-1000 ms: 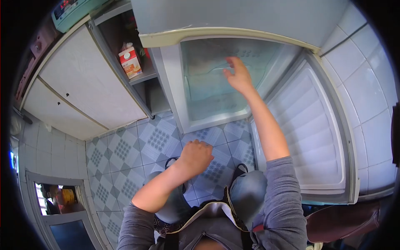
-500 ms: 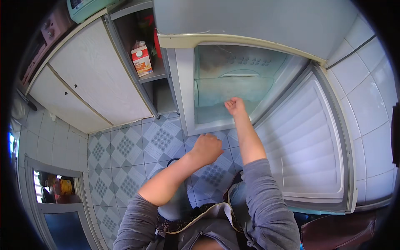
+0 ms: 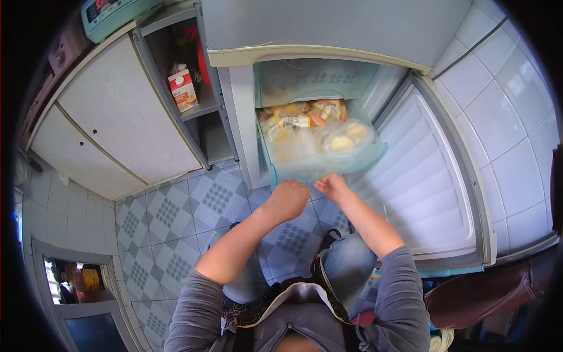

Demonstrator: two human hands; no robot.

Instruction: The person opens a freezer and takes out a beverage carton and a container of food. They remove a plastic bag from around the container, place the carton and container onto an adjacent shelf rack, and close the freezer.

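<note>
Drawer (image 3: 347, 165), packets (image 3: 292, 119) inside, bagged buns (image 3: 342, 143) perhaps

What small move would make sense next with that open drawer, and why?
Perhaps lift the right hand over the front of the open drawer and reach for the clear bag of round, pale pieces. The drawer stands out far enough to see into from above, that bag lies near the front on the right, and the right hand is just at the front edge.

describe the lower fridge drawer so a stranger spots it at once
Find the grey fridge with its door open on the right. Inside, go below the bluish upper drawer. The lower drawer alone is pulled out, bagged food exposed inside.
</note>
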